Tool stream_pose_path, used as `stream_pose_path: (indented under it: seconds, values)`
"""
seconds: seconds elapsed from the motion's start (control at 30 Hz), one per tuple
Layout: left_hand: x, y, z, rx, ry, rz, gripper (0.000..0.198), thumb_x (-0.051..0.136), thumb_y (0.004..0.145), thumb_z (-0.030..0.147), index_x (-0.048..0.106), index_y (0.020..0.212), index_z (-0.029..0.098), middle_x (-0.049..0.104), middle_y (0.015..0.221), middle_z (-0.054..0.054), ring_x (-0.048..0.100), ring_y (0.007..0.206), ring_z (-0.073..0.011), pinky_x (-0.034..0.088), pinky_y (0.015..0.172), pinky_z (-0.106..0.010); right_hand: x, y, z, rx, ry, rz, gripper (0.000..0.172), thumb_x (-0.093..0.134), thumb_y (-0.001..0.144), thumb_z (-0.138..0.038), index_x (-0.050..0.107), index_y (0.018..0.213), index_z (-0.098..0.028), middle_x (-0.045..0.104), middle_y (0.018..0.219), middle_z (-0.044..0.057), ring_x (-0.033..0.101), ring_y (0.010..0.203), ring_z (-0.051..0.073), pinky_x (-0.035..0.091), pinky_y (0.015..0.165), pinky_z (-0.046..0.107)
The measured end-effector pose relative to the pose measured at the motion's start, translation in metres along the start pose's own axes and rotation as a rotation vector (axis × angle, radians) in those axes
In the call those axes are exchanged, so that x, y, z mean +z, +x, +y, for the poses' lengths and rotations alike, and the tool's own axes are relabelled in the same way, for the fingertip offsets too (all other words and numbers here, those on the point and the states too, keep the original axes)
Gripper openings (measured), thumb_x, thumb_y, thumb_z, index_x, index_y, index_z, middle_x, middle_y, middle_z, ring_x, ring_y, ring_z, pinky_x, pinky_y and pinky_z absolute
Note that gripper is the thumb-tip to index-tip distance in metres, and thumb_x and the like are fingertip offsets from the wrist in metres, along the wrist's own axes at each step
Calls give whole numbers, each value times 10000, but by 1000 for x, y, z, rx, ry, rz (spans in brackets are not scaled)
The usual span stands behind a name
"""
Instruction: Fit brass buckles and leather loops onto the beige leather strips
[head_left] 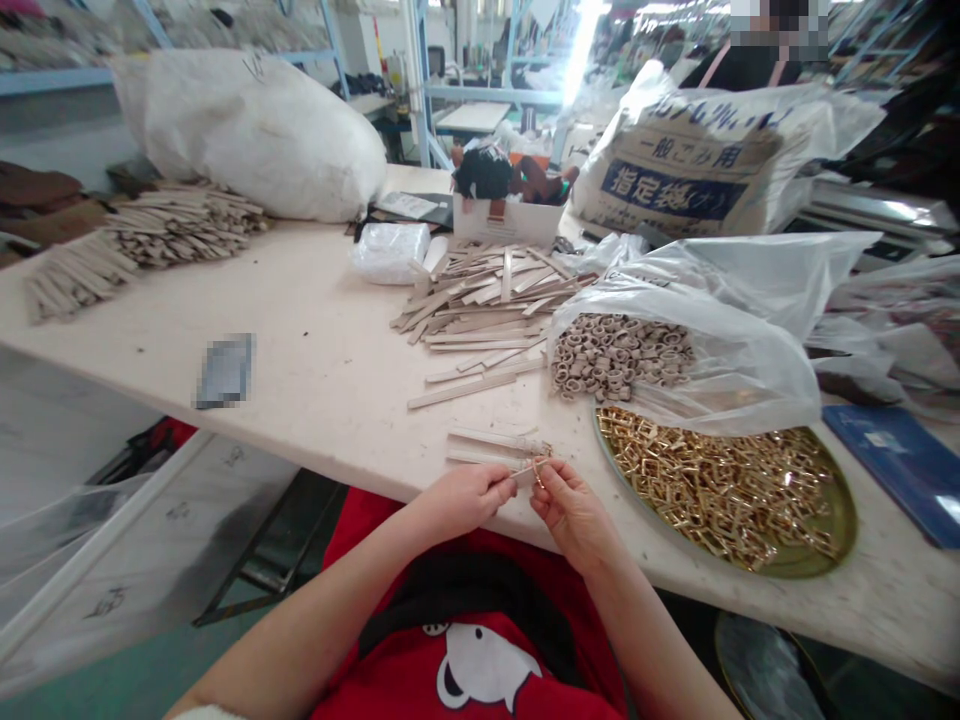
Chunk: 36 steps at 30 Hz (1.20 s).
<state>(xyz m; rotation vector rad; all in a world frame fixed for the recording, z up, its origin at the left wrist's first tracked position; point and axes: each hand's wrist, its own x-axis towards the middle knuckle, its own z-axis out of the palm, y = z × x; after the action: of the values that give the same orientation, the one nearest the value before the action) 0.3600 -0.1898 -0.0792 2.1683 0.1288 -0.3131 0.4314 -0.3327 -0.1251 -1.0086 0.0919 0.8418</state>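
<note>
Near the front edge of the table, my left hand (474, 497) is closed on a thin beige strap (523, 474). My right hand (571, 508) pinches a small gold buckle (538, 472) at the end of that strap. Just beyond my fingers lie two more pale straps (491, 440), with gold metal at their right ends. To the right, an oval tray (846, 520) holds a heap of gold buckles (720, 495). Above it, small beige loops (619, 350) spill from the mouth of a clear plastic bag (757, 350).
Loose beige straps (495, 290) are piled mid-table; bundled ones (184, 225) lie far left by a big white sack (247, 135). A white box (510, 220), a printed bag (675, 170) and a blue folder (900, 465) stand around. A blurred-out flat object (225, 370) lies left.
</note>
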Motion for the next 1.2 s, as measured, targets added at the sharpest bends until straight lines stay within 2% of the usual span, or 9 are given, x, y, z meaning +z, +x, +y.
stream_pose_path:
  seconds: [0.17,0.3,0.5,0.57,0.73,0.8,0.93,1.1,1.2]
  values:
    - [3,2,5,-31,-213,34,151,400,776,240,526,801,160,533,711,18,457,618,-95,343,565,-200,7,-5,8,-199,-278,3,203,686,668,-347,604,766,-190,556,642,-39,441,536,73,379,537,221]
    - [9,2,2,-98,-439,4,187,365,817,320,455,794,157,510,643,31,403,465,-61,321,456,-187,9,-8,7,-325,-472,6,205,629,719,-376,559,699,-184,505,581,-41,439,555,95,374,569,246]
    - [18,3,0,-129,-617,27,217,400,812,365,404,738,162,488,575,45,361,392,-39,285,392,-169,8,-8,8,-142,-268,-35,211,550,767,-391,513,713,-190,463,582,-42,422,535,101,381,547,262]
    - [24,4,-2,-148,-627,58,220,398,814,370,395,730,167,492,560,47,350,372,-37,265,373,-168,8,-9,9,-145,-290,-31,205,531,770,-398,515,732,-197,465,591,-39,426,534,110,384,545,272]
    - [30,3,-9,-141,-573,91,262,407,824,410,410,728,166,510,540,46,357,368,-40,267,381,-173,4,-15,4,-468,-761,88,158,599,727,-353,569,706,-199,531,656,-6,458,632,136,371,628,282]
    - [28,1,-6,-117,-573,66,282,419,821,431,421,732,164,514,541,44,368,374,-43,267,381,-175,2,-16,2,-379,-679,40,166,604,722,-362,573,718,-199,523,631,-13,454,607,131,374,608,278]
    - [23,-1,0,-100,-626,-4,343,441,801,491,438,724,157,515,526,38,371,374,-48,254,369,-178,-3,-14,3,-38,-274,-132,190,613,723,-368,578,806,-201,539,689,-21,437,566,97,384,566,251]
    - [24,1,-6,-153,-648,7,371,477,771,517,443,714,152,499,491,50,364,356,-44,240,367,-176,-2,-16,6,-105,-313,-145,176,643,720,-332,587,822,-200,564,718,-24,469,612,96,404,629,248]
    - [24,-1,-6,-136,-639,8,383,475,766,530,439,714,152,501,510,50,363,369,-40,241,373,-175,2,-19,2,-32,-262,-250,188,659,707,-324,579,819,-196,596,731,-11,530,655,122,432,670,281]
